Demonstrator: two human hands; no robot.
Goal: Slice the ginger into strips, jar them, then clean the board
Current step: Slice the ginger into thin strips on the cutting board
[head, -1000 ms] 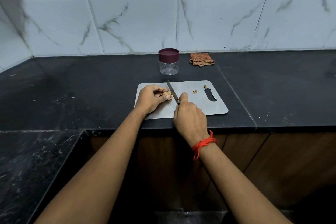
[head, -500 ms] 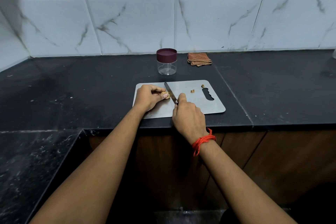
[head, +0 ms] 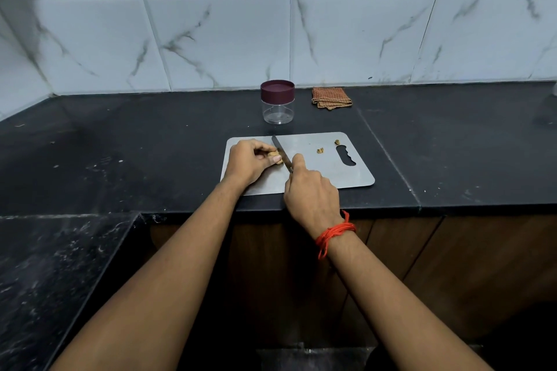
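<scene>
A steel cutting board (head: 328, 170) lies at the front edge of the black counter. My left hand (head: 248, 161) pins a small piece of ginger (head: 276, 157) on the board's left part. My right hand (head: 312, 193) grips a knife (head: 281, 152), whose blade rests against the right side of the ginger. Two small ginger bits (head: 320, 150) lie near the board's handle slot. Behind the board stands a clear jar (head: 277, 102) with a maroon lid on, nothing visible inside.
A folded orange checked cloth (head: 331, 97) lies by the tiled wall, right of the jar. The black counter (head: 135, 141) stretches left and right, with a lower dark slab (head: 45, 274) at the front left. Wooden cabinet fronts sit below the counter edge.
The knife blade has shifted slightly against the ginger. Both hands stay at the same spot on the board; the view has drifted a little.
</scene>
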